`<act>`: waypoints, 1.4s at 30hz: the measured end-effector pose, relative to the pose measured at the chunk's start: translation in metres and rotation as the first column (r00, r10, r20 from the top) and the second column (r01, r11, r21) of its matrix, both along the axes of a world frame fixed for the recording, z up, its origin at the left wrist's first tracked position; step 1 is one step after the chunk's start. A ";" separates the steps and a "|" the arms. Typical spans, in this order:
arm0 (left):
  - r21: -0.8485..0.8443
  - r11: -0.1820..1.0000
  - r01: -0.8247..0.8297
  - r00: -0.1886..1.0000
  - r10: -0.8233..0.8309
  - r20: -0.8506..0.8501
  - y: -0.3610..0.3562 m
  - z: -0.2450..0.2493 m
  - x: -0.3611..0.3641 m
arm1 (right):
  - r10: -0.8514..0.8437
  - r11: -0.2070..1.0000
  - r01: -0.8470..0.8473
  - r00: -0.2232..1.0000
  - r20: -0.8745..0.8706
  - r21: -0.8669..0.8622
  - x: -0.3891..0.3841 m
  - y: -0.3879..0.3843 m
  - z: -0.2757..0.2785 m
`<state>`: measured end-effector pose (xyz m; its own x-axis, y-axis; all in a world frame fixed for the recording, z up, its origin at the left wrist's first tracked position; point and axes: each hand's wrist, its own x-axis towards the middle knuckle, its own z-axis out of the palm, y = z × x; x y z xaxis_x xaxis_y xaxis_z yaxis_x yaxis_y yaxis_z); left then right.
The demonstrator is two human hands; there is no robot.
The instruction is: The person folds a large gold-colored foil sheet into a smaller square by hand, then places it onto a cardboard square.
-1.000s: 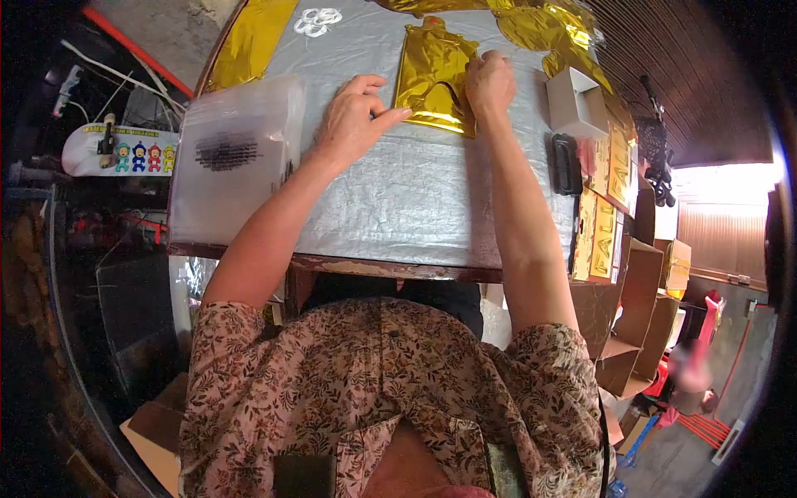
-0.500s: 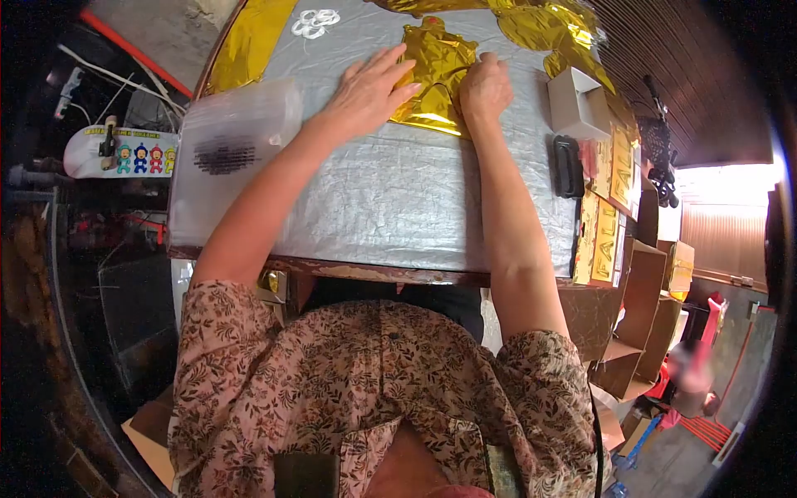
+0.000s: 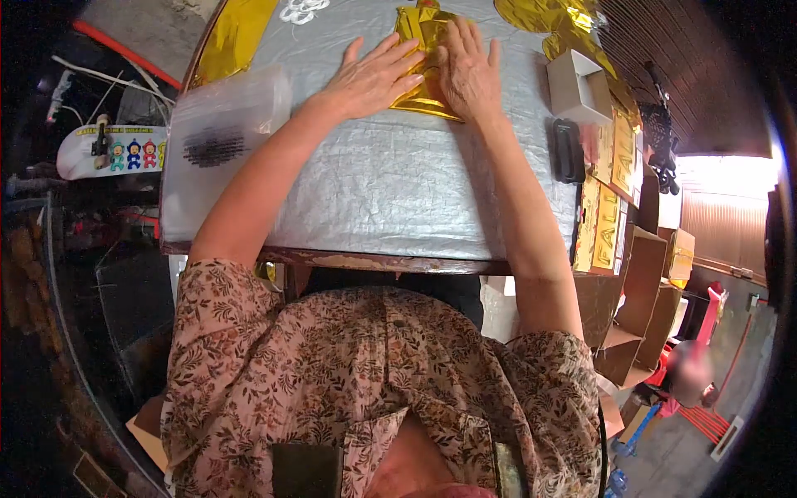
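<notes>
A shiny gold foil piece (image 3: 423,98) lies on the silver-covered table (image 3: 374,191), near its far side. My left hand (image 3: 367,81) is flat with fingers spread, its fingertips on the foil's left part. Over the foil's right part rests my right hand (image 3: 471,79), open, palm down, fingers pointing away from me. Both hands hide portions of the foil, and neither grips anything.
Clear plastic bags (image 3: 220,149) lie at the table's left. At the right are a white open box (image 3: 579,87), a black tray (image 3: 569,150) and yellow-labelled boxes (image 3: 599,224). White ribbon loops (image 3: 302,10) and more gold foil (image 3: 237,41) lie farther back.
My right hand has opened from a closed shape and moved left onto the foil. My left hand stays spread at the foil's left side. The camera view has shifted slightly.
</notes>
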<state>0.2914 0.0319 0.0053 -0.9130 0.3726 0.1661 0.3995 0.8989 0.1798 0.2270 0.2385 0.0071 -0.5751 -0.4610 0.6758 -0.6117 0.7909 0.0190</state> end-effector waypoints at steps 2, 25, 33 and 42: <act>-0.018 1.000 -0.004 1.000 0.004 0.005 0.000 -0.001 0.000 | -0.021 1.000 0.024 0.951 0.307 -0.004 0.008 0.000 -0.015; -0.074 0.997 0.017 0.997 -0.012 0.071 -0.008 0.017 0.007 | 0.045 0.901 0.242 0.772 0.634 -0.359 -0.029 0.041 0.012; -0.066 0.998 0.011 0.994 -0.003 0.113 -0.008 0.018 0.008 | -0.135 0.884 0.442 0.554 0.822 -0.152 -0.077 0.030 0.021; 0.025 0.999 0.027 0.999 -0.028 0.046 -0.012 0.012 0.005 | 0.293 0.826 0.402 0.293 0.910 -0.395 -0.093 0.036 0.033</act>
